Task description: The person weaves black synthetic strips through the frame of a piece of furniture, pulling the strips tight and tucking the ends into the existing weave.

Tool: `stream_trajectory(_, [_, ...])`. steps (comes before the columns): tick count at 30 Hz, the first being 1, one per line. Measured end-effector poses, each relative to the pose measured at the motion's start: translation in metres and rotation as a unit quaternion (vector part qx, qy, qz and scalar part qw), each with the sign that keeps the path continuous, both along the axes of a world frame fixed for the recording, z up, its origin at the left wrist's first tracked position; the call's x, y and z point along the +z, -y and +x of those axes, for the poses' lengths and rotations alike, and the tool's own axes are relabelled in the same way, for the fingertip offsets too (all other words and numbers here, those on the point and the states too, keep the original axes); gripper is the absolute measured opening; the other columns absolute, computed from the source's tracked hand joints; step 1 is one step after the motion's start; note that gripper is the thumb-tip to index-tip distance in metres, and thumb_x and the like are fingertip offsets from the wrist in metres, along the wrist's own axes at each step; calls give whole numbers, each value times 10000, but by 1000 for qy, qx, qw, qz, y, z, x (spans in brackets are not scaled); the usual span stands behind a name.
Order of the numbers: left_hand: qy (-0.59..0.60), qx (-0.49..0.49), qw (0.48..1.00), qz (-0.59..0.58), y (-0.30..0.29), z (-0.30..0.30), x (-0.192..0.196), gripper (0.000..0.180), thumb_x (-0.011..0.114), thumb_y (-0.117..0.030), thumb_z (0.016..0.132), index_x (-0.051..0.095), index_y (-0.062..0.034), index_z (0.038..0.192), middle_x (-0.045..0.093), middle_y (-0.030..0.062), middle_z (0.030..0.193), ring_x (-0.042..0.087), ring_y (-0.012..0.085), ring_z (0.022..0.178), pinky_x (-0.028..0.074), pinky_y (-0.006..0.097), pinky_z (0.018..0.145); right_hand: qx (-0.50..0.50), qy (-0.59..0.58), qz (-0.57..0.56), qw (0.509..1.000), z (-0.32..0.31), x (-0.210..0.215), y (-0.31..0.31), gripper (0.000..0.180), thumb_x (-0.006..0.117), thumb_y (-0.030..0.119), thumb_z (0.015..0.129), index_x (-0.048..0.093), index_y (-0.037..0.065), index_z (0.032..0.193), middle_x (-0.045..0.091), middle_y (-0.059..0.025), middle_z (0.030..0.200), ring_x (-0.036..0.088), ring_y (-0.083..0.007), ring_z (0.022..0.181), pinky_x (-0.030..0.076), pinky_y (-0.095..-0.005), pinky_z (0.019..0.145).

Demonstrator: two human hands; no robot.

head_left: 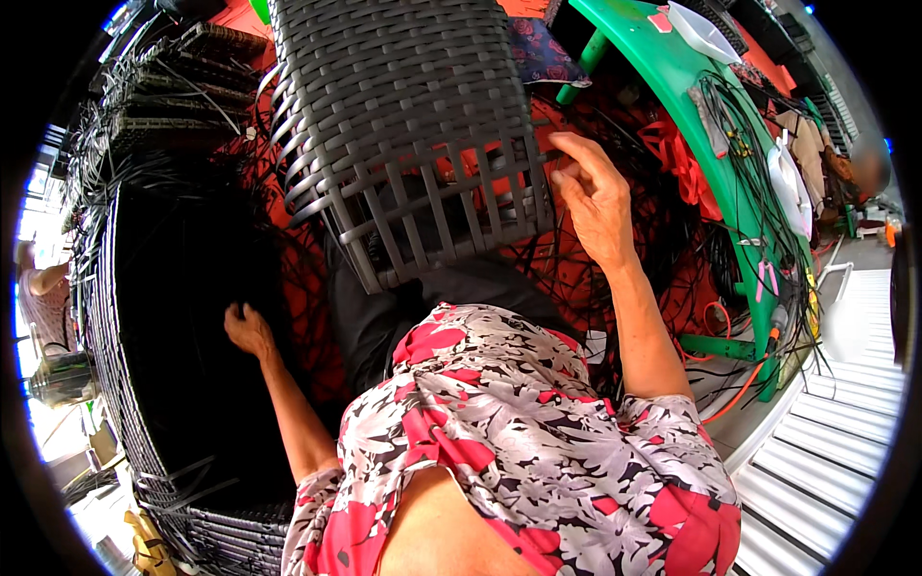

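A dark grey woven wicker panel (403, 86) stands in front of me over my lap. Its upper part is closely woven, while bare upright strips (437, 206) with gaps show along its lower edge. My right hand (597, 202) is at the panel's right edge, fingers bent and the thumb apart from them; nothing shows between them. Down to the left, my left hand (251, 331) is closed in front of a very dark area. Whatever it may hold is lost against the black.
Several dark woven pieces (182, 86) are stacked at the left. A green table (663, 77) on the right carries a white tray (706, 34) and black strips. Loose strips and red ribbon (677, 158) cover the red floor. Another person (48, 298) is at the far left.
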State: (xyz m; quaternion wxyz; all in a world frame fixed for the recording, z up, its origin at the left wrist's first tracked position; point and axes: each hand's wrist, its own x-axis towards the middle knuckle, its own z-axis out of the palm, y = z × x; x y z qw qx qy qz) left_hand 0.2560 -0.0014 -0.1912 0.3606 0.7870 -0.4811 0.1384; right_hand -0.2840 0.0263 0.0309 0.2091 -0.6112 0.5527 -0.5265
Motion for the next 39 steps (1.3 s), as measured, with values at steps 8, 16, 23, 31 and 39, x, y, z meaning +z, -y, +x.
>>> stream_trajectory(8, [-265, -497, 827, -17, -6, -207, 188, 137, 653, -126, 847, 628, 5, 876, 606, 55, 808, 516, 141, 684, 413, 279, 620, 68, -130, 95, 985, -10, -1, 25, 287, 536, -47, 804, 620, -24, 1078, 663, -174, 1024, 628, -207, 992, 472, -329, 853])
stream_trajectory(16, [-380, -569, 720, 119, 8, -208, 211, 224, 691, -212, 820, 621, -1, 840, 629, 93, 796, 591, 182, 756, 468, 317, 690, 178, 19, 254, 950, -65, 7, 27, 232, 696, 110, 805, 671, 25, 1019, 598, 27, 704, 540, -55, 624, 443, -224, 571])
stream_trajectory(23, [-385, -579, 717, 47, 34, -182, 205, 245, 741, -197, 773, 608, -18, 669, 504, -15, 578, 449, 77, 590, 371, 271, 559, 162, -8, 225, 961, -47, 52, 42, 186, 754, 56, 740, 657, 21, 896, 599, 41, 697, 522, -29, 597, 412, -185, 527])
stream_trajectory(31, [-506, -490, 707, 68, 34, -142, 208, 85, 711, -46, 744, 672, -1, 684, 606, 13, 606, 542, 81, 600, 427, 244, 566, 61, -93, 114, 987, -8, 55, 29, 354, 768, 41, 720, 615, -18, 1034, 630, -50, 824, 567, -66, 657, 457, -214, 559])
stream_trajectory(39, [-516, -377, 765, -77, 36, -66, 132, 124, 678, -88, 770, 657, -24, 667, 571, -4, 566, 484, 49, 529, 362, 209, 512, 33, -44, 171, 984, -13, -3, 17, 475, 519, 441, 935, 625, -21, 903, 595, 5, 843, 479, -76, 778, 424, -255, 702])
